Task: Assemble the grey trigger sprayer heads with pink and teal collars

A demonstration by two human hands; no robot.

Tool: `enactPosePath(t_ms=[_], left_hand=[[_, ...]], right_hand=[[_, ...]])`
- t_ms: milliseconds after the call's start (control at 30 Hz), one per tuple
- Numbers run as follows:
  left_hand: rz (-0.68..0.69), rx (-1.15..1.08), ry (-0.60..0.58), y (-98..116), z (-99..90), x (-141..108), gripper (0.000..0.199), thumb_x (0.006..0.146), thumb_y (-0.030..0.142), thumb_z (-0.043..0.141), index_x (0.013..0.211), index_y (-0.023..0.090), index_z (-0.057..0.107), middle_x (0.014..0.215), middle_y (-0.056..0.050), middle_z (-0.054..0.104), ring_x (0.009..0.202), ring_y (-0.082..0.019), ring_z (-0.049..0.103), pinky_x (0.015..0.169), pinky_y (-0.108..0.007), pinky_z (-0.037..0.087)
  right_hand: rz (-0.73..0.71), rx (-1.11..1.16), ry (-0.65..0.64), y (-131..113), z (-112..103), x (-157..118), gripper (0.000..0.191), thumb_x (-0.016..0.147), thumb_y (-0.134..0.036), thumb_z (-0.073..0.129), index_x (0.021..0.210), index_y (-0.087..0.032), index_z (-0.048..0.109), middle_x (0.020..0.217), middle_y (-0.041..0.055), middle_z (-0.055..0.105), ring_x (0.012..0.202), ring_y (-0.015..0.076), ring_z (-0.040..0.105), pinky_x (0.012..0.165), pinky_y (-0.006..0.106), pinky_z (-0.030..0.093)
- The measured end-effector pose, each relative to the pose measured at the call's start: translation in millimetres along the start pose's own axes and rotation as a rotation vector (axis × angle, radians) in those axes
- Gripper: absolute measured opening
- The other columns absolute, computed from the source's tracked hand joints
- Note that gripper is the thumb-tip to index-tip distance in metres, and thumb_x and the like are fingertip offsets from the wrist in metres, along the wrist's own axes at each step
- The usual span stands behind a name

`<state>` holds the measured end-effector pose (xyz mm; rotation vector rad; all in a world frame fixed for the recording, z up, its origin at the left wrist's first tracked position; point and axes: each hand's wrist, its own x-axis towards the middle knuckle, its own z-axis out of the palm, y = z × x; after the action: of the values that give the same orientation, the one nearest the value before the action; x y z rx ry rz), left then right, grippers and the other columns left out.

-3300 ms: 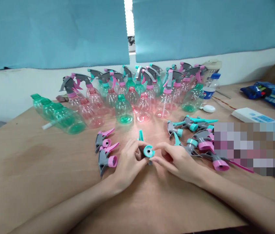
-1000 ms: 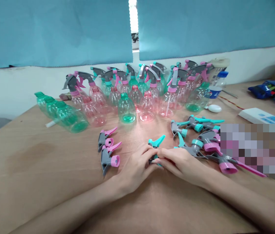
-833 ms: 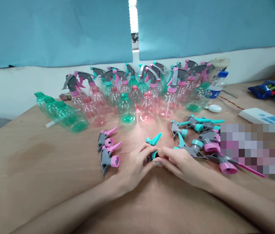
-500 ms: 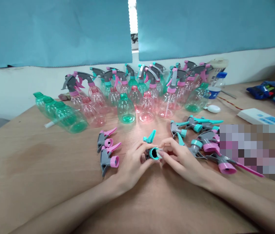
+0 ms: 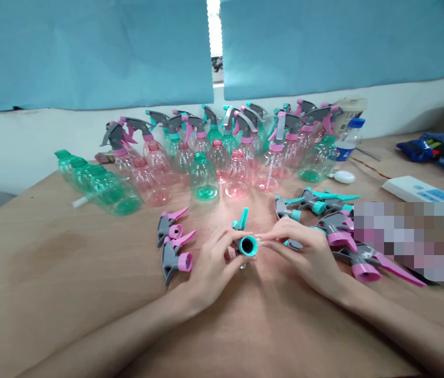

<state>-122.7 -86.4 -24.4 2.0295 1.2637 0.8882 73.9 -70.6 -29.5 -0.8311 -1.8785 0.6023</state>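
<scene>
Spray head [image 5: 248, 245], teal and grey, is over the table [image 5: 68, 294], gripped in the left hand [image 5: 214, 262], open collar facing the camera. Right hand [image 5: 308, 249]: thumb and forefinger close together beside the rim; cannot tell whether they pinch anything. Probably light, stiff, smooth plastic; best held by the body, clear of the trigger.

Bare left grip [image 5: 214, 265], bare right grip [image 5: 312, 252], slim fingers [image 5: 285, 230], narrow wrists [image 5: 187, 295], slender uncovered forearms [image 5: 127, 329]
</scene>
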Motion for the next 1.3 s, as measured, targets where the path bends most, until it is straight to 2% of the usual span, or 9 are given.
enactPosePath(t_ms=[100, 267, 500, 667, 867, 1067, 1200, 1300], left_hand=[[0.041, 0.014, -0.017, -1, 0.7, -1, 0.030, 0.082, 0.013, 0.062, 0.110, 0.023, 0.059, 0.095, 0.000, 0.056, 0.065, -0.010, 0.054, 0.062, -0.023, 0.046], [0.117, 0.066, -0.058, 0, 1.8, -1, 0.029, 0.081, 0.012, 0.061, 0.108, 0.022, 0.061, 0.089, -0.001, 0.058, 0.070, -0.012, 0.053, 0.064, -0.024, 0.045], [0.149, 0.055, -0.053, -3, 3.3, -1, 0.026, 0.082, 0.017, 0.063, 0.108, 0.021, 0.061, 0.091, -0.002, 0.061, 0.072, -0.013, 0.055, 0.064, -0.024, 0.046], [0.171, 0.066, -0.048, -5, 4.3, -1, 0.030, 0.080, 0.013, 0.066, 0.108, 0.021, 0.061, 0.091, -0.001, 0.062, 0.078, -0.015, 0.055, 0.068, -0.025, 0.046], [0.137, 0.066, -0.062, -4, 4.0, -1, 0.020, 0.081, 0.016, 0.064, 0.100, 0.020, 0.063, 0.089, -0.002, 0.061, 0.079, -0.015, 0.056, 0.068, -0.026, 0.046], [0.122, 0.058, -0.061, -3, 2.9, -1, 0.026, 0.080, 0.019, 0.067, 0.106, 0.021, 0.063, 0.085, 0.000, 0.059, 0.073, -0.014, 0.054, 0.064, -0.025, 0.044], [0.104, 0.049, -0.079, -1, 2.0, -2, 0.030, 0.082, 0.017, 0.065, 0.110, 0.024, 0.061, 0.090, 0.000, 0.059, 0.074, -0.013, 0.054, 0.068, -0.025, 0.044], [0.096, 0.046, -0.081, -2, 1.7, -2, 0.026, 0.083, 0.020, 0.065, 0.108, 0.024, 0.062, 0.091, 0.000, 0.059, 0.075, -0.013, 0.054, 0.068, -0.024, 0.044]], right_hand=[[-0.025, 0.000, -0.032, -2, 1, -1, 0.010, 0.086, -0.026, 0.062, 0.083, -0.022, 0.070, 0.075, 0.0020, 0.064, 0.070, 0.0153, 0.058, 0.062, 0.029, 0.047], [-0.014, -0.028, -0.046, -3, 4, -1, 0.017, 0.089, -0.030, 0.057, 0.091, -0.025, 0.073, 0.079, 0.0027, 0.059, 0.069, 0.0135, 0.054, 0.059, 0.026, 0.045], [0.071, 0.042, -0.123, 0, 7, -1, 0.023, 0.090, -0.036, 0.054, 0.086, -0.024, 0.073, 0.078, 0.0029, 0.058, 0.071, 0.0145, 0.055, 0.062, 0.027, 0.046], [0.024, 0.005, -0.103, 4, 11, -3, 0.021, 0.090, -0.034, 0.055, 0.086, -0.024, 0.073, 0.074, 0.0014, 0.052, 0.064, 0.0126, 0.049, 0.057, 0.025, 0.043], [-0.011, -0.063, -0.074, -2, 13, -3, 0.021, 0.091, -0.033, 0.053, 0.090, -0.026, 0.073, 0.074, 0.0011, 0.048, 0.065, 0.0131, 0.048, 0.058, 0.026, 0.044], [-0.010, -0.084, -0.049, -4, 6, -1, 0.024, 0.092, -0.032, 0.049, 0.093, -0.025, 0.072, 0.075, 0.0023, 0.049, 0.067, 0.0143, 0.049, 0.055, 0.026, 0.044], [0.006, -0.066, -0.032, -2, -3, 2, 0.017, 0.090, -0.027, 0.053, 0.099, -0.023, 0.067, 0.079, 0.0026, 0.055, 0.069, 0.0145, 0.053, 0.057, 0.026, 0.046], [-0.043, -0.091, -0.062, -4, -8, 4, 0.009, 0.087, -0.024, 0.056, 0.090, -0.020, 0.063, 0.075, 0.0018, 0.056, 0.065, 0.0139, 0.053, 0.055, 0.026, 0.045]])
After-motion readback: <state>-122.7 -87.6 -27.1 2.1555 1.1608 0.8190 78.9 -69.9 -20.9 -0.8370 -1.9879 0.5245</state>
